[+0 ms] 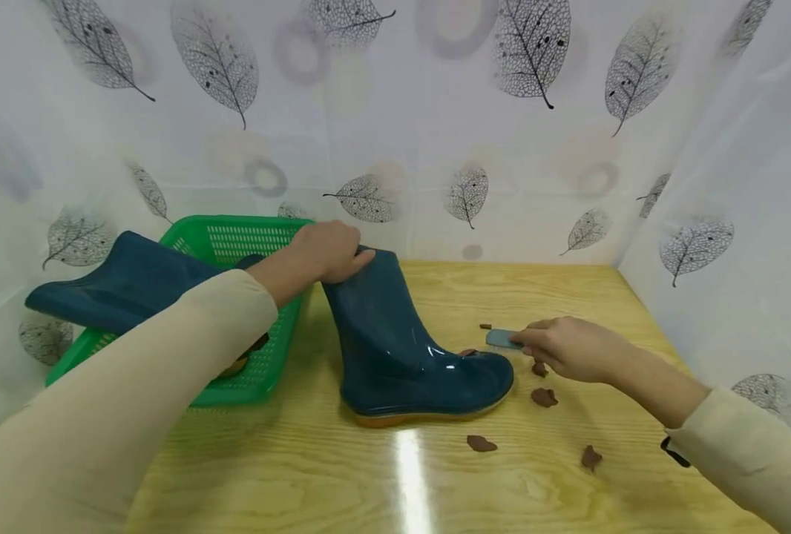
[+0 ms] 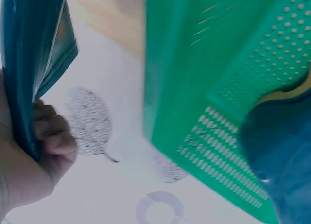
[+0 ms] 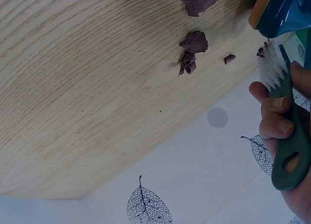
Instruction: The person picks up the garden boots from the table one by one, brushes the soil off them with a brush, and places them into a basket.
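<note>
My left hand (image 1: 332, 251) grips the top rim of a dark blue rubber boot (image 1: 395, 334), which stands on the wooden table with its toe to the right. In the left wrist view, the fingers curl over the shaft's edge. A green scrubbing brush (image 3: 289, 112) with white bristles is held by its handle in my right hand (image 1: 572, 348), just beyond the boot's toe. Dark bits cling to the bristle tips, which are close to the toe in the right wrist view. Brown clay-like lumps (image 1: 545, 397) lie around the toe.
A green plastic basket (image 1: 278, 371) on the left holds a second blue boot (image 1: 148, 278), lying with its shaft over the side. Further brown pieces (image 1: 481, 443) lie nearer the front of the table (image 1: 289, 475). White leaf-print sheeting (image 1: 409, 133) encloses the back and sides.
</note>
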Demonstrator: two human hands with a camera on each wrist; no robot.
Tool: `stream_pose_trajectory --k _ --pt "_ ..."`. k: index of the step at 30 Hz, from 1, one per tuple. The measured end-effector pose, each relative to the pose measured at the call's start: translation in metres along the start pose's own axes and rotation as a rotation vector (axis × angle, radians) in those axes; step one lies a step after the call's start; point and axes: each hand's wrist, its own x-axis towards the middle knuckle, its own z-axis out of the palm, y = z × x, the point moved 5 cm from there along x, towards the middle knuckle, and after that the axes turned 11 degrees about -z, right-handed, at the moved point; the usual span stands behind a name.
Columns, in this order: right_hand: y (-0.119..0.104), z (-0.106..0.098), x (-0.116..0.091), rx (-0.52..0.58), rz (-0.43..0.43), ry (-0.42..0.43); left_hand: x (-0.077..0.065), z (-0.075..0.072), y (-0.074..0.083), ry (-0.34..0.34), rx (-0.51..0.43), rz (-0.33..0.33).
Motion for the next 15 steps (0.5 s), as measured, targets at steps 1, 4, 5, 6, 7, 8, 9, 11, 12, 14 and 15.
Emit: stream_pose_trajectory --k 1,4,5,6,7,8,9,11,12,14,15 --pt "0.0 -0.001 -0.001 0.0 0.003 0.0 -0.002 -0.007 0.002 0.053 -0.006 0.015" --pt "0.001 -0.003 -0.003 0.002 0.01 0.005 -0.01 -0.027 0.008 0.217 -0.022 0.074" --pt "0.001 -0.003 -0.004 0.002 0.011 0.008 -0.012 -0.034 0.01 0.273 -0.023 0.09" --pt "0.001 -0.004 -0.004 0.003 0.012 0.012 -0.015 -0.039 0.011 0.328 -0.021 0.105" --pt "0.001 -0.004 -0.005 0.002 0.013 0.016 -0.018 -0.045 0.013 0.381 -0.022 0.117" --pt "0.002 -0.005 -0.006 0.002 0.013 0.02 -0.022 -0.05 0.014 0.43 -0.032 0.13" --pt "0.002 -0.005 -0.006 0.001 0.014 0.024 -0.025 -0.054 0.014 0.474 -0.037 0.139" --pt "0.003 -0.006 -0.007 0.002 0.017 0.026 -0.031 -0.058 0.015 0.552 -0.051 0.159" --pt "0.003 -0.006 -0.007 0.005 0.016 0.028 -0.035 -0.059 0.015 0.589 -0.062 0.176" --pt "0.003 -0.006 -0.007 0.003 0.013 0.033 -0.04 -0.059 0.014 0.671 -0.08 0.213" --pt "0.003 -0.007 -0.007 0.0 0.012 0.036 -0.043 -0.059 0.014 0.716 -0.086 0.233"
